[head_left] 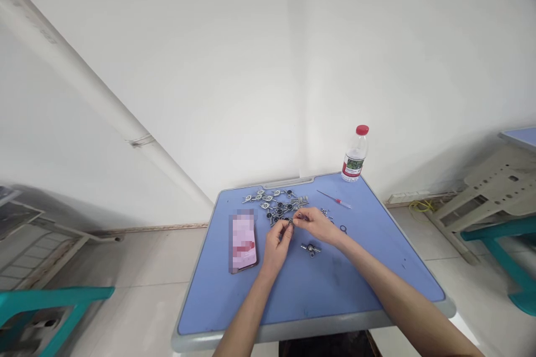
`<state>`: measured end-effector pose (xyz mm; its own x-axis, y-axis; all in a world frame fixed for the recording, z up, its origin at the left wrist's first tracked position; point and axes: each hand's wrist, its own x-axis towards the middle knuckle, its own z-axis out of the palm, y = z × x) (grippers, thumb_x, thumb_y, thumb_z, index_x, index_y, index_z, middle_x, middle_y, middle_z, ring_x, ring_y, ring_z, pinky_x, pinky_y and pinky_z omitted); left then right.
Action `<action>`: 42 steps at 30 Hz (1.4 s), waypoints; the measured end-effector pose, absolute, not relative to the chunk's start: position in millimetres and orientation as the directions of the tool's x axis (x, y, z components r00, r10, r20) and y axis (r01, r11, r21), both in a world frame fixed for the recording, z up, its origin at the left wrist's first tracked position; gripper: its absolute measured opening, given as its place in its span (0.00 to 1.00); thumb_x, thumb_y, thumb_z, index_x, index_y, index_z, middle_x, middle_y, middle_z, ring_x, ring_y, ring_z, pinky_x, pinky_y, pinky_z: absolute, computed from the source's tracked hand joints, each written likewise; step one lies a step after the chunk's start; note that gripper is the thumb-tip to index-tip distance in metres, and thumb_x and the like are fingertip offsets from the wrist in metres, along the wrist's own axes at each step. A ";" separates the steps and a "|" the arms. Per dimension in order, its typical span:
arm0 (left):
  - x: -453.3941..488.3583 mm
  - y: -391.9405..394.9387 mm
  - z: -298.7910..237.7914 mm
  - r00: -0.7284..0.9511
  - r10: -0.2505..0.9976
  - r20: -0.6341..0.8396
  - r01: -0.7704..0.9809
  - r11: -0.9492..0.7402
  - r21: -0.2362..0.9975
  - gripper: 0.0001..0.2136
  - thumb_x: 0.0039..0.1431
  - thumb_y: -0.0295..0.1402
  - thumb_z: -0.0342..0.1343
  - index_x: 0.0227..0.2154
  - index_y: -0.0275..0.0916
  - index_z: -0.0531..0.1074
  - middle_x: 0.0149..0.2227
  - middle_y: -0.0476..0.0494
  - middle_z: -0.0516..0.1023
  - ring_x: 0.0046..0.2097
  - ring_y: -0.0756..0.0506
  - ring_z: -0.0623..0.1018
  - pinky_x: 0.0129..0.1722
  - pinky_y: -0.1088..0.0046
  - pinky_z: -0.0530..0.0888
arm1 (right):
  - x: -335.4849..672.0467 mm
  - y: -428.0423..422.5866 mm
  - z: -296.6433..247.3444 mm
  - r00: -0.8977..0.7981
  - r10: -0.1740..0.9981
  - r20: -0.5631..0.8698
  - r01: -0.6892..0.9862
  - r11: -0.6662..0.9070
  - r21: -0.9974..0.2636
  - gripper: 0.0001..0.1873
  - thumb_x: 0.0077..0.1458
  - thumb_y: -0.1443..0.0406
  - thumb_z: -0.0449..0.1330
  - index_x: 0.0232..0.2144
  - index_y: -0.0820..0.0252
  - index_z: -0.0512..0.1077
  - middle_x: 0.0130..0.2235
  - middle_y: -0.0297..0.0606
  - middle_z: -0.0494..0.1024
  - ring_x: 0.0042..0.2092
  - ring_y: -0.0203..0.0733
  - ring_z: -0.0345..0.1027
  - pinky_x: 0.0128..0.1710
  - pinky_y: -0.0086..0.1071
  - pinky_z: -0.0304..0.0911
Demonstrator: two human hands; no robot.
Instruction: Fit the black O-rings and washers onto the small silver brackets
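Small metal part [290, 224]: held just above the desk [318, 290], a little to the far side of its centre, between the fingertips of both hands. It is too small to make out its shape or how it is turned.

Left hand [278, 245]: comes in from the near edge, fingers drawn narrow, thumb and forefinger pinched on the part from the near-left side.

Right hand [317, 223]: reaches in from the near right corner, fingers curled close, tips meeting the same part from the right. Both hands touch at the part.

Pile of metal fittings [276, 203]: grey winged pieces with dark centres, spread just beyond the hands, toward the far edge. The nearest ones lie right beside the fingertips.

Loose fitting [310, 248]: alone on the desk, just on the near side of the right hand, under the wrist line.

Screws [325, 212]: a few tiny bright bits just beyond the right hand. Ring [343, 228]: small and dark, flat on the desk to the right of that hand.

Screwdriver [335, 199]: thin, with a red handle, lying at a slant toward the far right corner.

Phone [243, 241]: flat, screen up, left of the left hand, near the left edge.

Bottle [355, 153]: clear with a red cap, upright at the far right corner.
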<state>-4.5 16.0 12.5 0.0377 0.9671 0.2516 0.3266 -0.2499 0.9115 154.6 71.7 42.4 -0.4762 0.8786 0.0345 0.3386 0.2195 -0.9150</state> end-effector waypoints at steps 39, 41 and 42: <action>1.2 4.0 21.2 0.415 0.844 0.339 0.531 -0.527 0.663 0.14 0.55 0.22 0.51 0.43 0.42 0.70 0.40 0.45 0.74 0.43 0.44 0.73 0.46 0.65 0.69 | 226.8 38.5 32.8 -0.504 0.863 -0.027 0.355 0.178 -0.918 0.07 0.52 0.64 0.58 0.27 0.61 0.73 0.25 0.30 0.69 0.29 0.34 0.59 0.30 0.27 0.54; 2.8 2.4 21.4 0.460 0.827 0.323 0.561 -0.553 0.617 0.16 0.53 0.21 0.53 0.44 0.42 0.70 0.42 0.44 0.74 0.45 0.43 0.72 0.48 0.62 0.68 | 227.2 33.6 30.1 -0.512 0.858 -0.043 0.360 0.169 -0.918 0.07 0.52 0.64 0.58 0.27 0.61 0.74 0.25 0.30 0.69 0.29 0.34 0.58 0.30 0.27 0.54; 3.5 2.1 21.2 0.474 0.823 0.314 0.572 -0.559 0.601 0.17 0.52 0.22 0.54 0.45 0.42 0.70 0.42 0.44 0.74 0.45 0.42 0.72 0.48 0.62 0.68 | 226.5 31.6 28.8 -0.511 0.858 -0.053 0.367 0.163 -0.916 0.07 0.52 0.64 0.58 0.27 0.61 0.74 0.24 0.30 0.68 0.28 0.34 0.58 0.29 0.27 0.53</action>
